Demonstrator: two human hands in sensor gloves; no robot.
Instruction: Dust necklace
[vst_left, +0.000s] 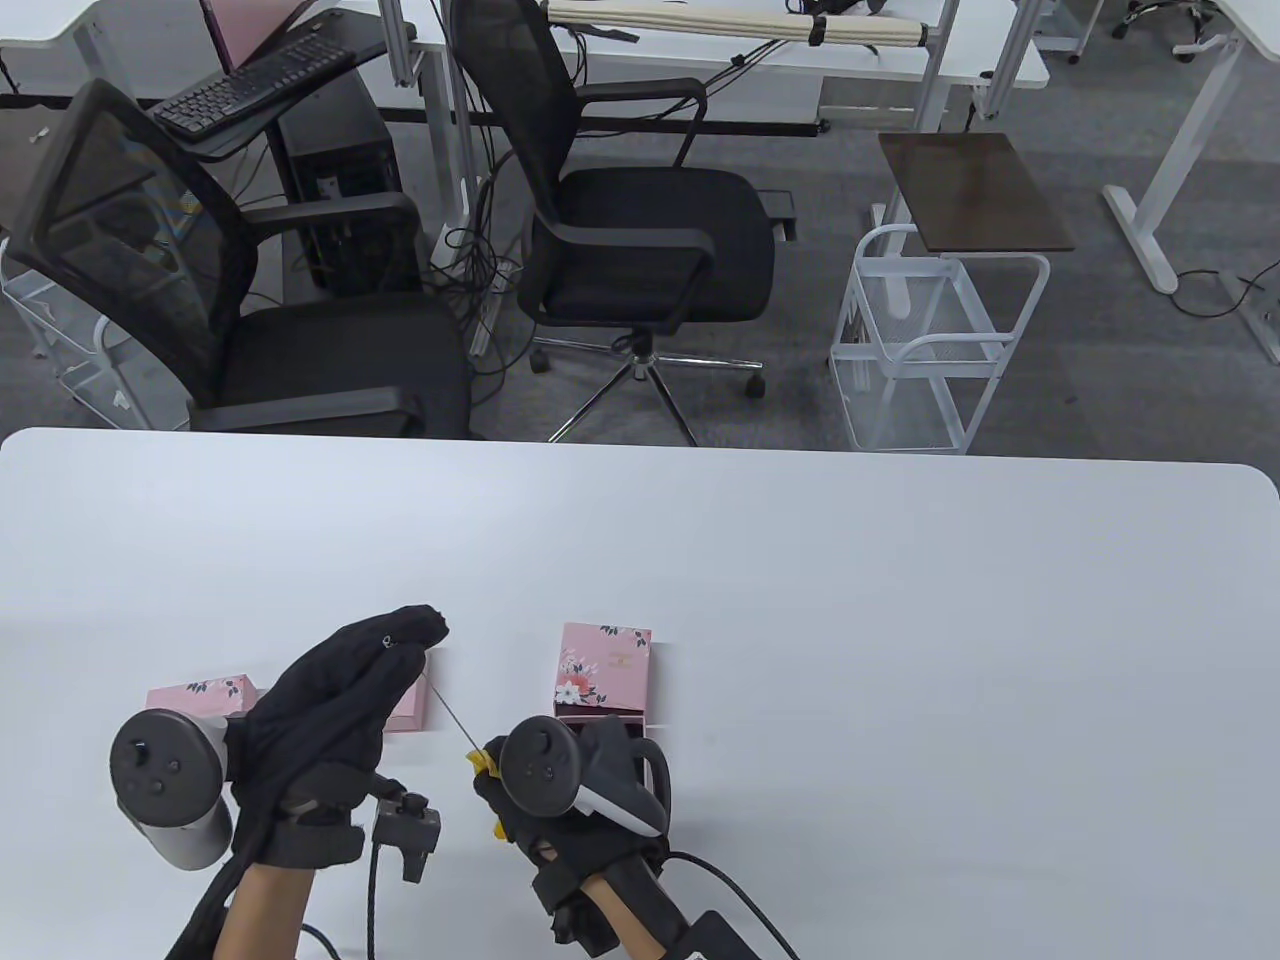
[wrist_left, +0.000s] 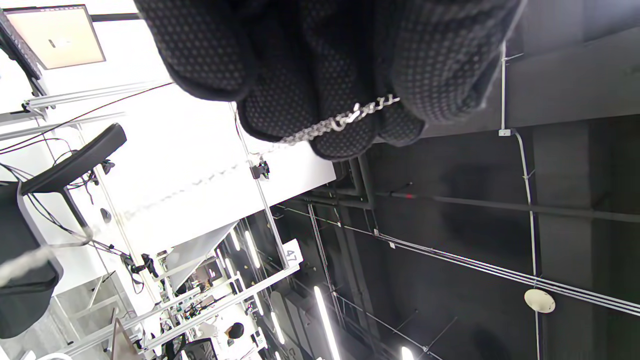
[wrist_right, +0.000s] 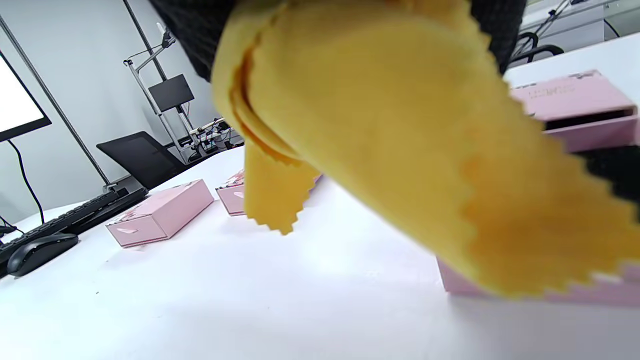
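My left hand (vst_left: 340, 690) is raised above the table and pinches one end of a thin silver necklace chain (vst_left: 450, 712). In the left wrist view the chain (wrist_left: 340, 121) runs across my gloved fingertips (wrist_left: 280, 100). It stretches taut down to my right hand (vst_left: 560, 800), which grips a folded yellow cloth (vst_left: 487, 765) around the chain's lower end. The yellow cloth (wrist_right: 410, 135) fills most of the right wrist view, close to the lens, with its zigzag edge hanging down.
A pink floral box (vst_left: 603, 668) with its drawer part slid out lies just beyond my right hand. Two more pink box parts (vst_left: 198, 695) lie under and behind my left hand. Black office chairs (vst_left: 640, 220) stand past the white table's far edge (vst_left: 640, 445).
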